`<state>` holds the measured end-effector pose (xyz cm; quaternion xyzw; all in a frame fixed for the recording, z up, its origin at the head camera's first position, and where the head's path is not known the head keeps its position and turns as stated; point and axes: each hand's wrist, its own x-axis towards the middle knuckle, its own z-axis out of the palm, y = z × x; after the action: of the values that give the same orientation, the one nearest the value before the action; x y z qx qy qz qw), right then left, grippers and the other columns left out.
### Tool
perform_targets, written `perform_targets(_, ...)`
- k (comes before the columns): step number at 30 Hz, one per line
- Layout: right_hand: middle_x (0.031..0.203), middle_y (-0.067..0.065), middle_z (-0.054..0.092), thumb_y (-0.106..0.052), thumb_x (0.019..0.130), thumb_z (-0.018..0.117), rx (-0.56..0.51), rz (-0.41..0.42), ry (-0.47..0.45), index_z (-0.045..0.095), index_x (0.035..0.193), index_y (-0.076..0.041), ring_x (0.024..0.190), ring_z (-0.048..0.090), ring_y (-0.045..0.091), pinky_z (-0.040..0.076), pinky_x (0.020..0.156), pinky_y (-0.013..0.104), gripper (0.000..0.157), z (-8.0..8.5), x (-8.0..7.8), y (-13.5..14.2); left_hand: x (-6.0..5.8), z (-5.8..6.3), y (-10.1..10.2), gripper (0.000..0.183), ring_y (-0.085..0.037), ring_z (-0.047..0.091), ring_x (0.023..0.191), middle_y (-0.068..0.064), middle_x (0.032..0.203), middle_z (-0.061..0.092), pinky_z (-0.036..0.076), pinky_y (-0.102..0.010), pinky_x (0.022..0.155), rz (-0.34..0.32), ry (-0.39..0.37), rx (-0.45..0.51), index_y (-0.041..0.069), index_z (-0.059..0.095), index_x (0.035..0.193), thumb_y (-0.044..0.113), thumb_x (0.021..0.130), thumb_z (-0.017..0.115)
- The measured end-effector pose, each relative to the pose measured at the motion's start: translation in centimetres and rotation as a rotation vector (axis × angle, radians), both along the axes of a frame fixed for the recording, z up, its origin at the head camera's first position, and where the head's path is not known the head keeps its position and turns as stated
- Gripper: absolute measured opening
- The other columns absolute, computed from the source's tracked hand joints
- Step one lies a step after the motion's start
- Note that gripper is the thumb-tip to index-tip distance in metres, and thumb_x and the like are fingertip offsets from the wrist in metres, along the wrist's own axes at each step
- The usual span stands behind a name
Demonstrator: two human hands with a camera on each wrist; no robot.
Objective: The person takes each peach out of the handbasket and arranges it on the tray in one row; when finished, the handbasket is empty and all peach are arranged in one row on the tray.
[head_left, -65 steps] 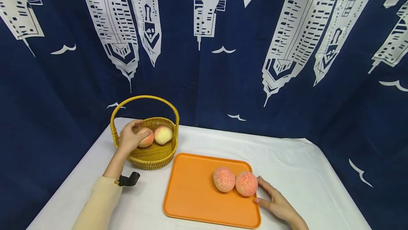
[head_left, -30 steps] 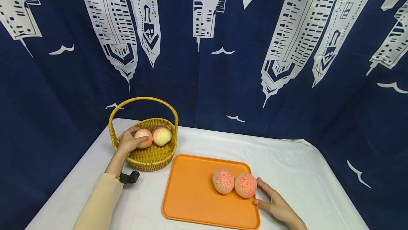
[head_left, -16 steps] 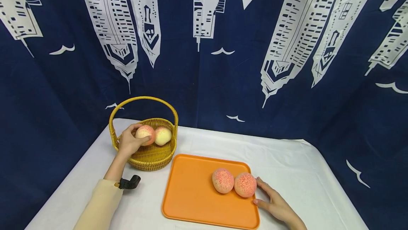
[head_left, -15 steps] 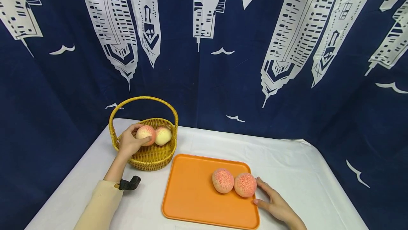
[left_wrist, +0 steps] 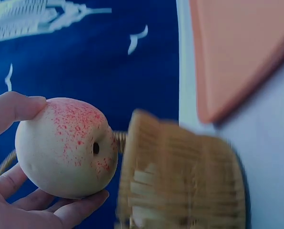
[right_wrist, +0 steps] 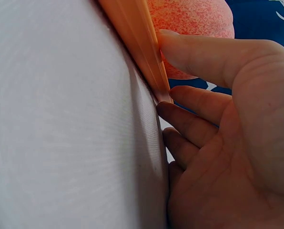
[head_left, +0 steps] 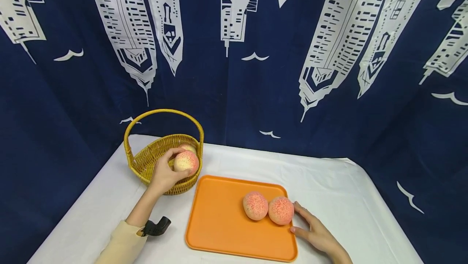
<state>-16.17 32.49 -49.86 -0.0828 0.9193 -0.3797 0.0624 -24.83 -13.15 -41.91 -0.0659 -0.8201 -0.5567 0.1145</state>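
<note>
In the head view my left hand (head_left: 166,174) grips a peach (head_left: 186,162) over the right part of the wicker basket (head_left: 157,154). The left wrist view shows the thumb and fingers spread round that same peach (left_wrist: 68,148), its stem hole facing the camera. Behind it, a second peach (head_left: 188,148) lies in the basket, mostly hidden. My right hand (head_left: 317,233) is at the right edge of the orange tray (head_left: 219,223). Seen from the right wrist, its relaxed fingers and thumb rest at the tray's rim (right_wrist: 142,43).
Two pink-speckled peaches, a left one (head_left: 255,206) and a right one (head_left: 281,210), sit side by side on the tray near its right edge. The basket's tall handle (head_left: 164,111) arches over it. A white cloth (head_left: 329,187) covers the table, and a dark blue printed curtain (head_left: 226,93) hangs behind.
My left hand has taken hold of the left peach in the basket, raised it and carried it right, in front of the other peach. My right hand stays at the tray's edge.
</note>
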Motion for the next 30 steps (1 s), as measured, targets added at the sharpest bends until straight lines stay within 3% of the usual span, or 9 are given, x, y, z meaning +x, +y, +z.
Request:
perform_targets(7, 0.155, 0.023, 0.033, -0.034, 0.086, 0.073, -0.009, -0.004, -0.008, 0.043, 0.145, -0.001, 0.143, 0.027, 0.039, 0.028, 0.111, 0.024, 0.074, -0.1, 0.1, 0.0, 1.4, -0.2, 3.7, 0.062, -0.031, 0.053, 0.119, -0.015, 0.128, 0.056, 0.051, -0.044, 0.095, -0.139, 0.038, 0.069, 0.006, 0.059, 0.122, -0.004, 0.066, 0.082)
perform_targets(13, 0.155, 0.024, 0.031, -0.033, 0.086, 0.073, -0.008, -0.003, -0.022, 0.041, 0.146, 0.000, 0.144, 0.026, 0.041, 0.023, 0.114, 0.054, 0.076, 0.1, -0.1, 0.0, 2.5, -1.2, 6.7, 0.061, -0.031, 0.054, 0.119, -0.012, 0.128, 0.057, 0.051, -0.045, 0.096, -0.232, 0.024, 0.112, 0.009, 0.060, 0.118, -0.009, 0.063, 0.081)
perform_targets(17, 0.156, 0.025, 0.028, -0.032, 0.086, 0.073, -0.026, 0.001, -0.038, 0.039, 0.147, 0.001, 0.145, 0.023, 0.041, 0.019, 0.113, 0.060, 0.077, 0.2, -0.2, -0.1, 3.1, -2.5, 8.3, 0.061, -0.028, 0.053, 0.118, -0.006, 0.123, 0.060, 0.051, -0.045, 0.093, -0.255, 0.044, 0.080, 0.014, 0.061, 0.114, -0.006, 0.061, 0.083)
perform_targets(19, 0.156, 0.024, 0.028, -0.033, 0.086, 0.073, -0.022, 0.001, -0.038, 0.039, 0.147, 0.000, 0.145, 0.023, 0.040, 0.020, 0.113, 0.057, 0.077, 0.2, -0.2, -0.1, 3.3, -3.1, 8.9, 0.061, -0.027, 0.054, 0.115, -0.003, 0.120, 0.060, 0.050, -0.044, 0.092, -0.273, 0.051, 0.056, 0.016, 0.061, 0.113, -0.005, 0.061, 0.083)
perform_targets(26, 0.155, 0.024, 0.031, -0.033, 0.086, 0.073, -0.026, 0.005, -0.015, 0.042, 0.146, -0.002, 0.144, 0.024, 0.039, 0.024, 0.112, 0.023, 0.075, 0.0, -0.2, 0.1, 3.4, -4.4, 10.0, 0.060, -0.028, 0.055, 0.114, -0.006, 0.118, 0.061, 0.050, -0.046, 0.091, -0.322, 0.063, 0.037, 0.016, 0.060, 0.112, -0.002, 0.060, 0.085)
perform_targets(30, 0.155, 0.023, 0.031, -0.033, 0.085, 0.074, -0.025, -0.002, -0.016, 0.042, 0.146, -0.002, 0.144, 0.024, 0.038, 0.023, 0.112, 0.022, 0.075, -0.1, -0.1, 0.1, 3.5, -5.0, 10.5, 0.059, -0.027, 0.057, 0.110, -0.005, 0.117, 0.061, 0.052, -0.043, 0.088, -0.342, 0.059, 0.014, 0.016, 0.061, 0.112, 0.000, 0.061, 0.086)
